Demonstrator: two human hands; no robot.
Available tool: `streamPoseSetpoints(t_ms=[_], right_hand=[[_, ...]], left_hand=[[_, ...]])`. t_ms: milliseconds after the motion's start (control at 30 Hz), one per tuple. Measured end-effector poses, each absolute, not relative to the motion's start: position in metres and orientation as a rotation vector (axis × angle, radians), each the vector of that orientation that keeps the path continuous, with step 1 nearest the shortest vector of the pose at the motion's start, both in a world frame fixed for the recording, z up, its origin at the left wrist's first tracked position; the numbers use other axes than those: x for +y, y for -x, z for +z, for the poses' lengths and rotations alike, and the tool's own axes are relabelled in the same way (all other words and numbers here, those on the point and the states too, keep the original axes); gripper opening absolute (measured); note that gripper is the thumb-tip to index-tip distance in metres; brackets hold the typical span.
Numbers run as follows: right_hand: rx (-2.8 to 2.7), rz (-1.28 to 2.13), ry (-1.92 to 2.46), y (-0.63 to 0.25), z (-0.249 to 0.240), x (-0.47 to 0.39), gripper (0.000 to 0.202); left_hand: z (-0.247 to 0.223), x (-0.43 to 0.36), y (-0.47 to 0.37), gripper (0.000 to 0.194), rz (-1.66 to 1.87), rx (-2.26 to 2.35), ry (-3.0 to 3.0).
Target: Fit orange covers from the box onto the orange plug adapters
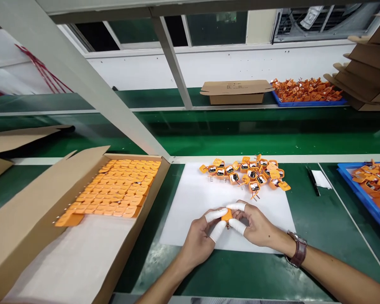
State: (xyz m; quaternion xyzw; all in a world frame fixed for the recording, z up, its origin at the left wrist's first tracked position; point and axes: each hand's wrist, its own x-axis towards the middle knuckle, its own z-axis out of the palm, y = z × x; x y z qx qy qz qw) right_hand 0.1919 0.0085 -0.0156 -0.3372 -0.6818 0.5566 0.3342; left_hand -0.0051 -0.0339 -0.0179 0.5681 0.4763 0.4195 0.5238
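Note:
A small orange case (227, 215) is pinched between my two hands above a white sheet (183, 211). My left hand (203, 237) holds its left side with thumb and forefinger, both in white finger covers. On its other side, my right hand (255, 223) grips it with covered thumb and forefinger; a watch is on that wrist. A small metal-looking part sticks out below the case. Behind my hands lies a group of open orange cases (251, 174) with wires and dark parts inside.
At the left stands a cardboard box (155, 190) with rows of orange cases. Blue trays of orange parts sit at the right edge (361, 196) and on the back shelf (310, 103). A black pen-like tool (313, 181) lies right of the sheet. A slanted post (114, 109) rises behind.

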Motion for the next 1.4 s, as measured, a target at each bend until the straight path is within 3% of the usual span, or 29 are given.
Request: streamPoseSetpoints(t_ms=[400,1400], right_hand=[[-1.578,1.631,0.839,-0.1938,-0.0168,0.0094,0.035],[-1.671,1.527,0.902,-0.1907,-0.0173,0.006,0.03]], left_hand=[[-0.016,-0.0343,0.005,0.035,1.119,1.012,-1.193],[-0.0185,-0.0282,0.0052,0.025,1.126,1.062,-1.276]])
